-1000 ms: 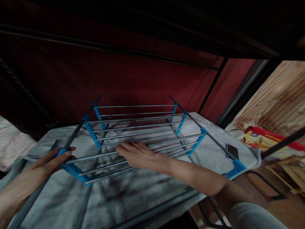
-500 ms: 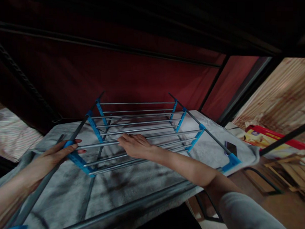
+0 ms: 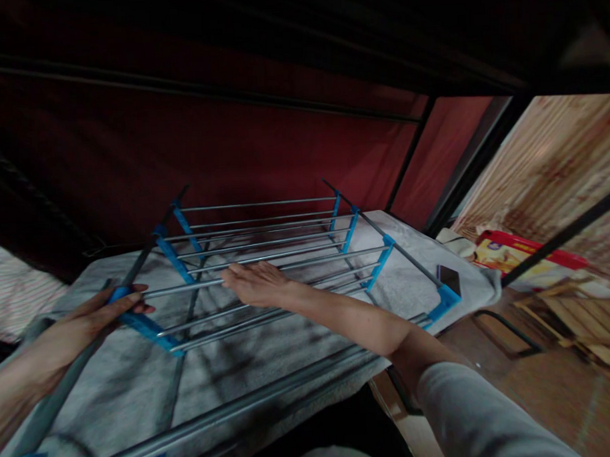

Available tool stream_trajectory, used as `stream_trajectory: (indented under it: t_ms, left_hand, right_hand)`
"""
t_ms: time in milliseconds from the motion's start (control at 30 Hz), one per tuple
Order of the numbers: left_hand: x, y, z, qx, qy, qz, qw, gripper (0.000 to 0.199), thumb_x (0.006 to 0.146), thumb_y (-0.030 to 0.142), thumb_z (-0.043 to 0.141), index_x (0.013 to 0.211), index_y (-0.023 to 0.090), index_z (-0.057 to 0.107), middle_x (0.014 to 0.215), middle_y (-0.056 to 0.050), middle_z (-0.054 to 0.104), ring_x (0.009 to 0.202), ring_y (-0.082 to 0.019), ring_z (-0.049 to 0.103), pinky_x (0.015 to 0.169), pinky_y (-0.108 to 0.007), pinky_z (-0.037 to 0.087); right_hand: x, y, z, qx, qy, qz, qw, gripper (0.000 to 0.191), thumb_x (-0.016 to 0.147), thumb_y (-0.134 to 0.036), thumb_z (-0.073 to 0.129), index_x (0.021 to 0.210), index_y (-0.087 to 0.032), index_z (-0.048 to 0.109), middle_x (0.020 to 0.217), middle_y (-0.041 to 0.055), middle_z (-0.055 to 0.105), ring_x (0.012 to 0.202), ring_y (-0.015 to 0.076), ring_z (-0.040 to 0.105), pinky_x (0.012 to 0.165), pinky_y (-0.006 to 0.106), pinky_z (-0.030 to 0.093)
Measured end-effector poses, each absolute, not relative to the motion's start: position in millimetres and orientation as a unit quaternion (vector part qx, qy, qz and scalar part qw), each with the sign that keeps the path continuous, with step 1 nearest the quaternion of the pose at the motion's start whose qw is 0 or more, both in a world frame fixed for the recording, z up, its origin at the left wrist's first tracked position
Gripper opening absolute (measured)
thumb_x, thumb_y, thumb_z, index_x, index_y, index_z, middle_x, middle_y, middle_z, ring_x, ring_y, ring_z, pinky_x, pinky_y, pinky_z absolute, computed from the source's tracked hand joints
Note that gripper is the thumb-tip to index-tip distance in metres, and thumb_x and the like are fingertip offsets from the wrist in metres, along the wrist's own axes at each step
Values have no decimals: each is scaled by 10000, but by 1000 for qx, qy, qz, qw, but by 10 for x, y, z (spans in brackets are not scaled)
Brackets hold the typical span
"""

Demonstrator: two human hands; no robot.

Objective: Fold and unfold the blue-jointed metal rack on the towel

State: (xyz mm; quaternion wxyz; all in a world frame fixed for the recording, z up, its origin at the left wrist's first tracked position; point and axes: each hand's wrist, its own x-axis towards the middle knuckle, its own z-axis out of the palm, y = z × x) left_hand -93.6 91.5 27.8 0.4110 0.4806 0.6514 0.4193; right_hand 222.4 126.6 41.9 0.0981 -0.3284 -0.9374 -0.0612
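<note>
While curling the fingers of the left hand (image 3: 83, 329) round the blue joint (image 3: 121, 293), closes the right hand (image 3: 257, 283) over the rod (image 3: 182, 288), palm down. Holds both in a narrow grip, probably to brace the rod at its end and farther in at once. Cannot tell how hard either hand presses. Has the rack (image 3: 410, 255) on the cloth-covered tabletop (image 3: 408, 230), likely laid there for broad support and easy reach across its rods. Has a phone (image 3: 450, 277) just beside the rack's blue corner, perhaps set down to free both hands. Farther out, has a red curtain (image 3: 257, 143) behind the tabletop and a box (image 3: 516, 251) beyond its right end, well apart from both hands.
</note>
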Motion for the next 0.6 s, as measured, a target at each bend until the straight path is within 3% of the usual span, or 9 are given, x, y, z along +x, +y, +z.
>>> stream_trajectory:
  t_ms: [100,167,367,500,600]
  left_hand:
    - [-857,871,328,452,634,440,449,702,645,634,817,1201,235,659,929,-36,761,992,-216,720,803,-223,612]
    - [-839,862,324,431,605,469,477,717,675,624,812,1224,195,642,924,-48,751,922,-207,716,768,-244,603]
    - [-863,878,255,439,564,502,486,720,715,650,773,1223,151,660,870,-68,732,914,-250,700,813,-324,550]
    - [-851,892,237,427,557,522,485,713,684,647,799,1166,135,683,873,-65,724,848,-221,677,816,-325,536]
    - [-863,898,218,436,560,508,487,674,739,638,760,1201,155,676,916,-66,729,855,-209,668,841,-323,534]
  right_hand:
    - [2216,1233,393,-342,-931,-76,102,354,1094,-327,226,1264,-203,512,1269,85,634,983,223,675,799,378,524]
    - [2204,1217,379,-354,-925,-90,105,394,1098,-376,211,1287,-203,510,1246,91,649,966,227,679,789,370,515]
    - [2178,1209,413,-358,-926,-88,78,428,1097,-438,220,1268,-206,535,1188,100,682,949,216,691,779,345,495]
    - [2186,1217,457,-347,-931,-81,75,389,1096,-425,259,1225,-202,550,1165,84,695,949,228,699,760,346,502]
    - [2185,1206,465,-352,-929,-84,78,384,1092,-431,277,1203,-197,561,1139,87,703,926,237,706,752,351,508]
